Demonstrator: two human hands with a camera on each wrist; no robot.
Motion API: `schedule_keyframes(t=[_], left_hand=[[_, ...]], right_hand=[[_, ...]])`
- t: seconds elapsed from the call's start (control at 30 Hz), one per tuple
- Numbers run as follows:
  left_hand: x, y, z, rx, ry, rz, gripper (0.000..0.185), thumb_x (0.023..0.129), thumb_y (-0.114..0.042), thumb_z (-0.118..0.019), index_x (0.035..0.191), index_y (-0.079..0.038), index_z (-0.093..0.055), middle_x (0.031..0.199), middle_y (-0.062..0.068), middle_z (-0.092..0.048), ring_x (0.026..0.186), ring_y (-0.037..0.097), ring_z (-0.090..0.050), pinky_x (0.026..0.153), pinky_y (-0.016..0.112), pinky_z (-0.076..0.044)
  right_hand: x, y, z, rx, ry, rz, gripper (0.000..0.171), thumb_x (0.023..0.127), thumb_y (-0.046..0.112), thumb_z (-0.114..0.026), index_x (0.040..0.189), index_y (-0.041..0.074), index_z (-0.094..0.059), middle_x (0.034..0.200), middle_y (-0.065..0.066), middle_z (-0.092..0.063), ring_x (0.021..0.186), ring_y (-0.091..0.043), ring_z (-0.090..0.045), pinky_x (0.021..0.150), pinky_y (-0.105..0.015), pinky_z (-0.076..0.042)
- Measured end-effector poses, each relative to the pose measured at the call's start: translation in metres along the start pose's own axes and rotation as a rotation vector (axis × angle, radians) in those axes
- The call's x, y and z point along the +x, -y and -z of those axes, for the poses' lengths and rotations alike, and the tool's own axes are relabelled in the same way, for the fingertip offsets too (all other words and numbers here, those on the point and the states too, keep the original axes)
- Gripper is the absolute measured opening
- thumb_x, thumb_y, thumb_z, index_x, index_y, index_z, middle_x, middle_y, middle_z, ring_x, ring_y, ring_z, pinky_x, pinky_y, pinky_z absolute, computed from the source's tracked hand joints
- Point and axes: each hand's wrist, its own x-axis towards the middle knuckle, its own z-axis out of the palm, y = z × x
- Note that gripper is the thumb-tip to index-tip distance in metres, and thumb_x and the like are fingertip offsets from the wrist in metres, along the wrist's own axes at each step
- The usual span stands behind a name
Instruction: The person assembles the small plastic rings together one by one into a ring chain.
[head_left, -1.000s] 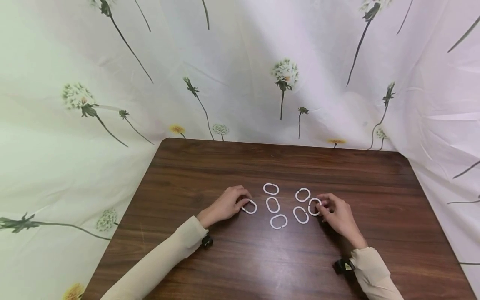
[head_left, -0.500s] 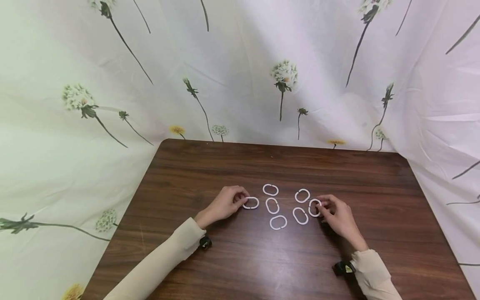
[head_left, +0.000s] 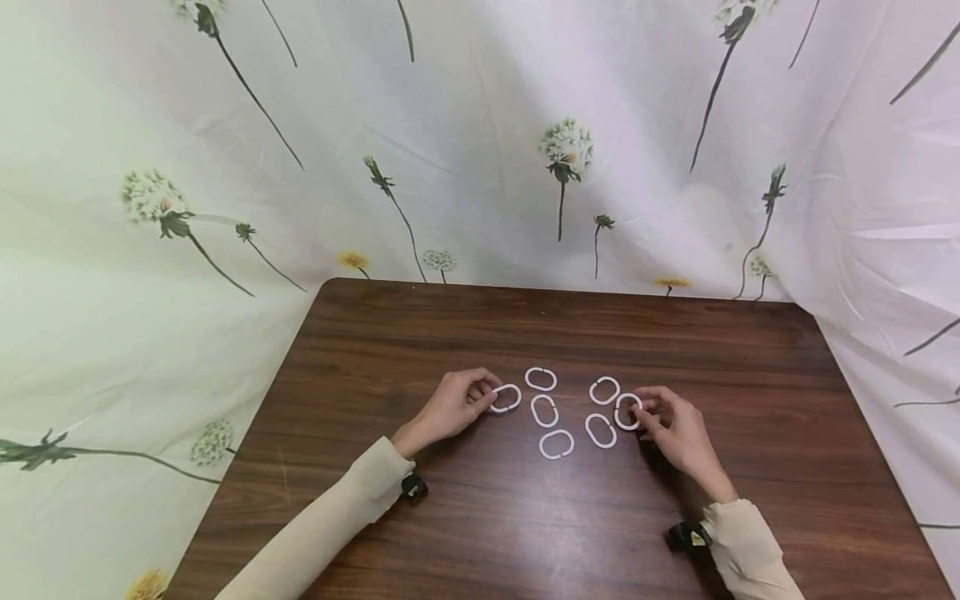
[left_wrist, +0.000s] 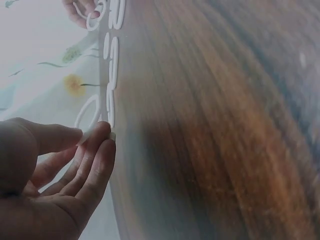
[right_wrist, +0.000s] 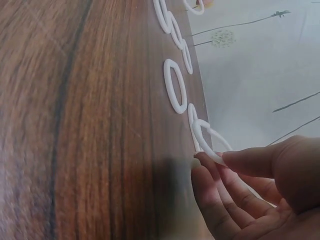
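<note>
Since the earlier frames, the white ring (head_left: 506, 398) at the left hand (head_left: 454, 404) has turned and moved a little toward the far edge of the worktop (head_left: 480, 517), while the right hand (head_left: 671, 425) has almost not moved. From the head view, the left fingers pinch this ring at its near end, and the right fingers pinch another ring (head_left: 627, 412); between the hands four more white rings lie flat, three in a column (head_left: 545, 410) and two of the right group (head_left: 602, 410) beside the held one. Behind the worktop hangs a white curtain (head_left: 225, 167) printed with dandelions. From the left wrist view, the thumb and fingers (left_wrist: 95, 150) close narrowly on the ring's edge (left_wrist: 90, 114), just at the wood. From the right wrist view, the fingers (right_wrist: 235, 165) hold their ring (right_wrist: 212, 142) tilted, one end lifted above the worktop. No writing or label can be read anywhere.
</note>
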Motion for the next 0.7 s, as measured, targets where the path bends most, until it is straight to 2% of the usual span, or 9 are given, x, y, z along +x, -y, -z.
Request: schedule_keyframes(t=[0.33, 0.57, 0.7], left_hand=[[-0.002, -0.003, -0.006, -0.137, -0.024, 0.042, 0.019, 0.092, -0.005, -0.066, 0.111, -0.002, -0.067, 0.089, 0.016, -0.071, 0.076, 0.028, -0.072, 0.062, 0.022, -0.059], [-0.002, -0.007, -0.010, -0.258, -0.030, 0.100, 0.020, 0.092, -0.005, -0.067, 0.112, -0.001, -0.067, 0.093, 0.024, -0.070, 0.077, 0.035, -0.073, 0.067, 0.042, -0.062], [-0.002, -0.011, -0.011, -0.331, -0.032, 0.110, 0.022, 0.092, -0.003, -0.066, 0.113, 0.003, -0.065, 0.095, 0.030, -0.068, 0.078, 0.040, -0.072, 0.070, 0.048, -0.061]], right_hand=[[-0.001, 0.005, -0.005, 0.076, 0.006, 0.008, 0.026, 0.092, 0.007, -0.067, 0.118, 0.006, -0.063, 0.098, -0.021, -0.071, 0.071, -0.024, -0.072, 0.054, -0.034, -0.060], [0.000, 0.011, -0.007, 0.105, 0.007, 0.032, 0.026, 0.092, 0.008, -0.067, 0.118, 0.006, -0.063, 0.100, -0.021, -0.071, 0.074, -0.026, -0.073, 0.054, -0.033, -0.061], [0.000, 0.014, -0.009, 0.150, 0.014, 0.048, 0.029, 0.092, 0.007, -0.067, 0.120, 0.004, -0.063, 0.101, -0.025, -0.070, 0.069, -0.027, -0.073, 0.051, -0.036, -0.059]])
